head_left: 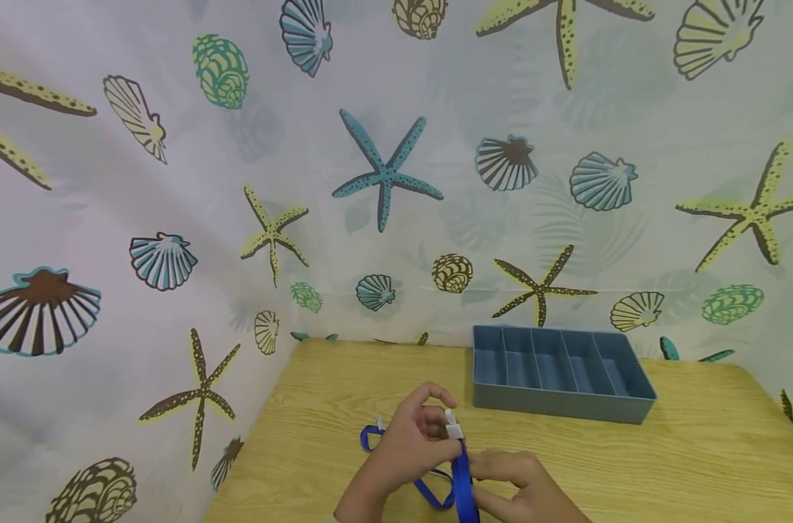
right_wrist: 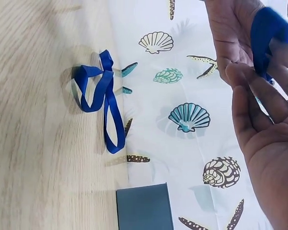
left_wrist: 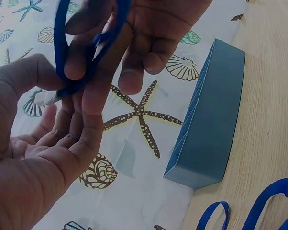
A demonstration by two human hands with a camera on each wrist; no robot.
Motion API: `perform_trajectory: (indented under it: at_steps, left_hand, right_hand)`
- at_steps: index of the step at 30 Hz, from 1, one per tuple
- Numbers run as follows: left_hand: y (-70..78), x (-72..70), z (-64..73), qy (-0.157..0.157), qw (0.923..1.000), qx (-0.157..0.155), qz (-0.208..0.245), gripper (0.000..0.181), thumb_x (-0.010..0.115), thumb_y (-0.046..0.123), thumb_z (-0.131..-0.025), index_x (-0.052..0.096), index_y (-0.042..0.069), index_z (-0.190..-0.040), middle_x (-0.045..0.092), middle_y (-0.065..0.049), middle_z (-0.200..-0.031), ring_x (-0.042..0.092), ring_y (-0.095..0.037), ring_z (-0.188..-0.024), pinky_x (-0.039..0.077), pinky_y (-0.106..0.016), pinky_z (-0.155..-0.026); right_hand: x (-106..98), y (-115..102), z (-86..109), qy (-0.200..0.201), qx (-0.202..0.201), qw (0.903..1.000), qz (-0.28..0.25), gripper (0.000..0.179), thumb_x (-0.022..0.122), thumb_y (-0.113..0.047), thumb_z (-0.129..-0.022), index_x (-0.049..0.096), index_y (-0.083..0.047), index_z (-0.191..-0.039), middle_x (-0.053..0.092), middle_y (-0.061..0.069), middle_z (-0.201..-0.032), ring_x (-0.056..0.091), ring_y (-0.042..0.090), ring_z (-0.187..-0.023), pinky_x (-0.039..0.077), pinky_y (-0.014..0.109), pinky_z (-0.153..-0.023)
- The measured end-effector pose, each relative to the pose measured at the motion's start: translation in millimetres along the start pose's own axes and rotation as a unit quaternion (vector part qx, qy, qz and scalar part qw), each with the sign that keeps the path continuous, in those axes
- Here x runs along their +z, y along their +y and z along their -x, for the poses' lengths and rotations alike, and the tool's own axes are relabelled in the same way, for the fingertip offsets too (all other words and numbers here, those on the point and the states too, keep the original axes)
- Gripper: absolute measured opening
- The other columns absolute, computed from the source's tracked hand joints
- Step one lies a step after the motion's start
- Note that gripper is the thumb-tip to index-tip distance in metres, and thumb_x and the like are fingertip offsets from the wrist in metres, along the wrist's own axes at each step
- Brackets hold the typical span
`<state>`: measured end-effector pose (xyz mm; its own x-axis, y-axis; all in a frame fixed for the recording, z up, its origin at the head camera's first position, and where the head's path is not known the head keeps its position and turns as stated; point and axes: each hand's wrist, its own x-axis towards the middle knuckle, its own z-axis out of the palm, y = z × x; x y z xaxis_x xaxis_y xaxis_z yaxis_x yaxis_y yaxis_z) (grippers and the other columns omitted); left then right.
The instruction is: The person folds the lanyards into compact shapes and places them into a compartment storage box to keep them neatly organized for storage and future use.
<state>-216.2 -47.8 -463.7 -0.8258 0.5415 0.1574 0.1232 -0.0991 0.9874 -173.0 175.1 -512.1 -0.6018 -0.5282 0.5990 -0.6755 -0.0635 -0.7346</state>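
Note:
A blue lanyard (head_left: 463, 485) with a white plastic clip (head_left: 454, 427) at its top is held up over the table. My left hand (head_left: 411, 444) pinches it just under the clip, between thumb and fingers. Lower on the strap, my right hand (head_left: 523, 485) grips the blue band with its thumb and fingers. In the right wrist view, the band loops around fingers of my right hand (right_wrist: 273, 148). The left wrist view shows both hands meeting at the clip (left_wrist: 47, 98). A second blue lanyard (right_wrist: 110, 103) lies loosely looped on the table, partly behind my left hand in the head view.
At the back right of the wooden table (head_left: 710, 436) stands a blue-grey tray (head_left: 566, 405) split into several compartments. A white cloth (head_left: 396, 247) printed with starfish and shells hangs behind the table and along its left side.

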Motion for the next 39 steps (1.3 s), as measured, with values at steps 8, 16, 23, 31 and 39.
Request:
perform_trajectory:
  at_steps: [8,16,23,31,39]
  left_hand:
    - [2.4,-3.0,-2.9,0.100,0.9949,0.010,-0.002,0.032,0.069,-0.007,-0.087,0.054,0.005,-0.113,0.072,-0.001,-0.092,0.071,-0.012,-0.082,0.060,-0.026,-0.072]
    - [4.5,-4.9,-1.8,0.135,0.9906,0.023,0.000,0.032,0.068,-0.008,-0.086,0.052,0.002,-0.112,0.071,-0.001,-0.093,0.071,-0.013,-0.084,0.062,-0.027,-0.074]
    - [4.3,-5.6,-1.8,0.153,0.9877,0.031,0.011,0.031,0.068,-0.010,-0.085,0.053,0.001,-0.109,0.071,-0.001,-0.091,0.073,-0.015,-0.087,0.064,-0.028,-0.072]
    - [2.4,-4.5,-2.2,0.158,0.9845,0.073,0.020,0.028,0.068,-0.013,-0.084,0.056,-0.005,-0.108,0.067,-0.006,-0.097,0.070,-0.014,-0.089,0.064,-0.027,-0.079]
    - [-2.6,-0.2,-2.7,0.160,0.9836,0.077,0.029,0.026,0.069,-0.012,-0.088,0.058,-0.005,-0.110,0.065,-0.005,-0.101,0.070,-0.013,-0.092,0.065,-0.029,-0.081]
  right_hand:
    - [1,-2,4.0,0.010,0.038,0.9964,-0.076,0.039,0.048,0.020,-0.101,0.073,0.005,-0.127,0.075,0.015,-0.132,0.071,0.015,-0.123,0.060,0.028,-0.102]
    - [7,0,5.8,0.044,0.073,0.9937,-0.073,0.024,0.061,0.016,-0.097,0.071,-0.003,-0.106,0.076,0.008,-0.105,0.071,0.011,-0.098,0.062,0.028,-0.087]
    - [13,6,9.9,0.124,0.045,0.9911,0.018,0.030,0.067,0.018,-0.093,0.067,-0.011,-0.101,0.062,0.005,-0.106,0.059,0.011,-0.090,0.056,0.027,-0.074]
    - [15,2,9.1,0.211,0.083,0.9729,0.044,0.022,0.070,0.013,-0.094,0.071,-0.009,-0.096,0.063,0.009,-0.098,0.062,0.010,-0.088,0.060,0.024,-0.074]
    - [20,-7,-0.5,0.296,0.203,0.9314,0.063,0.012,0.079,0.000,-0.093,0.070,-0.005,-0.088,0.065,0.001,-0.090,0.061,0.010,-0.079,0.060,0.025,-0.067]
